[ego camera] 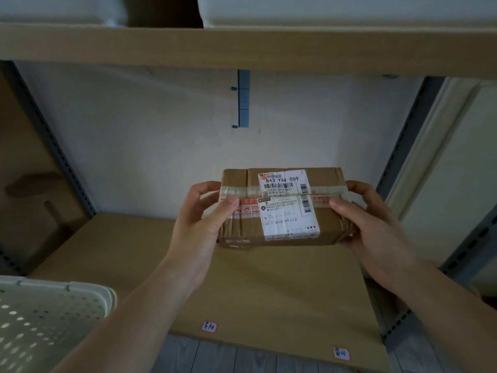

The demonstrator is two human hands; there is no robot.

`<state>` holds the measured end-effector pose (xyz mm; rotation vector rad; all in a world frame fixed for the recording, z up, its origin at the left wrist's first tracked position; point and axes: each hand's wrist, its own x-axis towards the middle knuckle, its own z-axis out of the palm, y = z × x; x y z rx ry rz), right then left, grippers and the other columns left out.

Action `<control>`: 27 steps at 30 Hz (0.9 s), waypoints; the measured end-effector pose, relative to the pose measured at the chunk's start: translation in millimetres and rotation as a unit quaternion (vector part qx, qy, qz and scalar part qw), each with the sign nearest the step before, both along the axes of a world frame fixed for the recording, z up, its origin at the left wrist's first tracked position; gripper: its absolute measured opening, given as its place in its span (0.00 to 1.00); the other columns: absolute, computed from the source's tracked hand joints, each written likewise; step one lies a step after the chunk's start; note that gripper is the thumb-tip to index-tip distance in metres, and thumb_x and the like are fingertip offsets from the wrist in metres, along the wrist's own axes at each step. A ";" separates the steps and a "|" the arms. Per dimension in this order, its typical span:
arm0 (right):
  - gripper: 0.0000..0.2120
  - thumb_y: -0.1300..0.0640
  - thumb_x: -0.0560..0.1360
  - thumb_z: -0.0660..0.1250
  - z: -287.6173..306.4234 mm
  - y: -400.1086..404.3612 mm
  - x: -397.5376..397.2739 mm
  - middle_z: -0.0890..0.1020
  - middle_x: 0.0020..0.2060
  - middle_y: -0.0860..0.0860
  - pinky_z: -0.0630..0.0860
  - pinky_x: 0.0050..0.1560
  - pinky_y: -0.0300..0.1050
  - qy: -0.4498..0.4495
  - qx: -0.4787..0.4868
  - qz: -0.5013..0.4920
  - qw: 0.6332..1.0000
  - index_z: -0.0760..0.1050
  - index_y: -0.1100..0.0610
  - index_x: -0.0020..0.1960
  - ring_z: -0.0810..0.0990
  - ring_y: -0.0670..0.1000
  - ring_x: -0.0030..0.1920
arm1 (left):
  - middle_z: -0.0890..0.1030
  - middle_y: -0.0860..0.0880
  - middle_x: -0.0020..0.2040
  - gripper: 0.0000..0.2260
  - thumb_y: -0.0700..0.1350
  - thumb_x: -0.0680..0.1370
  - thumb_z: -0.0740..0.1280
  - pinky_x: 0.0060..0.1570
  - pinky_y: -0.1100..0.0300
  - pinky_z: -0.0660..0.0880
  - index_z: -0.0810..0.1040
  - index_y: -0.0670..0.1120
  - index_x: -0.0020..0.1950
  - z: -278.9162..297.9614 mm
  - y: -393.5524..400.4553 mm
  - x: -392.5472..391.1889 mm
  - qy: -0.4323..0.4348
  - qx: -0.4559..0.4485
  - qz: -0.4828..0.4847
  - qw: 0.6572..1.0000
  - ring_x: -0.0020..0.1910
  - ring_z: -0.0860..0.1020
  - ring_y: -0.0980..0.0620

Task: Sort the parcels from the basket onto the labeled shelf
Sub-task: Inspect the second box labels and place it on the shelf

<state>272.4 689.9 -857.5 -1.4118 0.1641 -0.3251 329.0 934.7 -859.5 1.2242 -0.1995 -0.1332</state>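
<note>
A brown cardboard parcel (285, 208) with white shipping labels and tape hangs just above the right half of the wooden shelf board (255, 286). My left hand (201, 219) grips its left end and my right hand (376, 222) grips its right end, thumbs on top. Two small handwritten labels sit on the shelf's front edge: one label (209, 326) near the middle, another label (341, 354) further right. The parcel is roughly above and behind them. A white perforated basket (48, 316) stands at the lower left; what lies inside is not visible.
An upper shelf board (242, 47) runs overhead carrying white bins (336, 9). Grey metal uprights (53, 146) frame the bay on both sides. A white wall with a blue measuring strip (244, 98) is behind. Grey floor shows below the shelf's front edge.
</note>
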 end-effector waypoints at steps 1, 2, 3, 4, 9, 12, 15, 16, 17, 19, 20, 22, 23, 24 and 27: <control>0.15 0.57 0.71 0.72 -0.9 -0.7 1.5 0.88 0.50 0.52 0.81 0.50 0.56 0.000 0.000 -0.002 1.000 0.76 0.50 0.57 0.87 0.55 0.52 | 0.85 0.41 0.57 0.18 0.44 0.70 0.72 0.49 0.43 0.82 0.77 0.45 0.58 0.4 -1.5 0.2 0.003 0.006 0.006 1.000 0.53 0.85 0.40; 0.13 0.58 0.73 0.71 -1.3 -1.1 2.3 0.88 0.50 0.52 0.81 0.51 0.56 0.000 -0.003 -0.002 1.000 0.76 0.50 0.57 0.87 0.55 0.52 | 0.85 0.40 0.57 0.18 0.44 0.70 0.73 0.48 0.42 0.82 0.77 0.45 0.58 1.1 -2.2 0.0 0.005 0.009 0.012 1.000 0.52 0.85 0.41; 0.13 0.57 0.73 0.72 -0.9 -1.2 2.8 0.88 0.51 0.52 0.81 0.52 0.56 -0.001 -0.008 0.000 1.000 0.76 0.50 0.57 0.87 0.56 0.53 | 0.84 0.40 0.57 0.17 0.43 0.70 0.73 0.47 0.43 0.82 0.77 0.45 0.58 1.8 -2.3 0.4 0.005 0.011 0.018 1.000 0.51 0.85 0.42; 0.15 0.56 0.72 0.72 -0.3 -0.9 3.1 0.88 0.51 0.52 0.81 0.54 0.57 -0.003 -0.012 0.004 1.000 0.76 0.50 0.58 0.87 0.56 0.53 | 0.84 0.40 0.58 0.18 0.43 0.70 0.73 0.46 0.44 0.82 0.77 0.45 0.58 2.4 -1.4 0.6 0.003 0.011 0.022 1.000 0.50 0.85 0.43; 0.19 0.52 0.67 0.72 0.5 -1.7 0.2 0.85 0.58 0.50 0.81 0.57 0.61 -0.025 -0.052 0.008 0.998 0.78 0.50 0.57 0.85 0.54 0.57 | 0.82 0.42 0.62 0.17 0.41 0.73 0.72 0.47 0.46 0.82 0.77 0.42 0.61 1.7 5.7 2.2 -0.025 0.010 0.028 0.999 0.55 0.84 0.42; 0.11 0.55 0.73 0.70 1.1 -1.3 -3.1 0.85 0.56 0.49 0.82 0.54 0.58 -0.031 -0.084 0.015 0.996 0.79 0.53 0.55 0.85 0.52 0.56 | 0.84 0.47 0.59 0.12 0.36 0.78 0.68 0.53 0.45 0.82 0.77 0.44 0.61 0.8 9.2 3.2 -0.045 0.043 0.057 0.996 0.55 0.84 0.44; 0.07 0.61 0.79 0.66 4.2 1.1 -7.3 0.87 0.51 0.47 0.82 0.48 0.47 -0.038 -0.120 -0.002 0.992 0.77 0.55 0.56 0.87 0.49 0.51 | 0.85 0.48 0.59 0.13 0.35 0.80 0.66 0.51 0.52 0.83 0.76 0.43 0.64 2.7 10.7 0.2 -0.076 0.076 0.055 0.993 0.56 0.85 0.47; 0.07 0.61 0.79 0.65 5.5 1.3 -8.5 0.87 0.50 0.47 0.82 0.47 0.46 -0.038 -0.127 -0.008 0.991 0.77 0.55 0.57 0.87 0.48 0.51 | 0.84 0.48 0.59 0.13 0.35 0.79 0.67 0.49 0.55 0.83 0.75 0.43 0.64 3.6 11.6 -1.7 -0.086 0.077 0.048 0.992 0.56 0.85 0.48; 0.08 0.61 0.80 0.65 7.1 1.4 -9.5 0.86 0.51 0.47 0.82 0.48 0.45 -0.041 -0.131 -0.013 0.990 0.77 0.55 0.58 0.86 0.48 0.51 | 0.84 0.48 0.59 0.14 0.34 0.79 0.67 0.47 0.58 0.83 0.75 0.42 0.64 4.9 12.2 -3.6 -0.095 0.075 0.044 0.992 0.56 0.85 0.49; 0.09 0.59 0.80 0.65 9.7 0.4 -11.3 0.86 0.51 0.48 0.82 0.49 0.46 -0.053 -0.140 -0.025 0.988 0.77 0.55 0.59 0.87 0.47 0.51 | 0.84 0.48 0.59 0.15 0.35 0.78 0.68 0.44 0.62 0.82 0.74 0.41 0.64 7.5 12.6 -7.1 -0.113 0.071 0.041 0.990 0.55 0.85 0.51; 0.10 0.58 0.79 0.66 10.2 0.5 -11.9 0.86 0.52 0.48 0.83 0.48 0.46 -0.062 -0.146 -0.028 0.987 0.77 0.55 0.60 0.87 0.47 0.51 | 0.84 0.49 0.58 0.16 0.35 0.77 0.68 0.43 0.63 0.82 0.74 0.41 0.64 8.3 12.9 -8.5 -0.119 0.071 0.040 0.990 0.54 0.85 0.51; 0.13 0.53 0.75 0.69 10.8 4.2 -12.7 0.86 0.53 0.46 0.84 0.44 0.43 -0.083 -0.161 -0.028 0.983 0.77 0.53 0.59 0.87 0.47 0.50 | 0.85 0.49 0.58 0.15 0.35 0.77 0.69 0.42 0.64 0.82 0.74 0.42 0.64 9.2 13.9 -10.7 -0.131 0.076 0.042 0.988 0.54 0.85 0.52; 0.16 0.50 0.72 0.70 10.8 5.4 -13.7 0.86 0.54 0.46 0.83 0.43 0.42 -0.090 -0.171 -0.028 0.981 0.76 0.51 0.59 0.87 0.48 0.50 | 0.84 0.49 0.58 0.15 0.35 0.77 0.69 0.42 0.64 0.82 0.74 0.43 0.63 8.9 14.0 -11.1 -0.136 0.080 0.044 0.986 0.54 0.85 0.51; 0.19 0.47 0.68 0.71 10.2 5.8 -14.0 0.85 0.56 0.46 0.83 0.42 0.41 -0.093 -0.180 -0.031 0.979 0.76 0.49 0.58 0.87 0.49 0.51 | 0.84 0.49 0.58 0.15 0.36 0.77 0.69 0.42 0.64 0.82 0.74 0.43 0.63 8.3 13.6 -11.3 -0.140 0.085 0.044 0.986 0.55 0.85 0.51; 0.24 0.42 0.63 0.73 7.7 6.0 -13.4 0.84 0.58 0.47 0.83 0.43 0.45 -0.093 -0.186 -0.040 0.977 0.75 0.48 0.57 0.86 0.52 0.54 | 0.83 0.49 0.59 0.15 0.37 0.77 0.69 0.44 0.62 0.82 0.74 0.44 0.63 7.3 14.7 -12.4 -0.153 0.095 0.040 0.983 0.57 0.84 0.49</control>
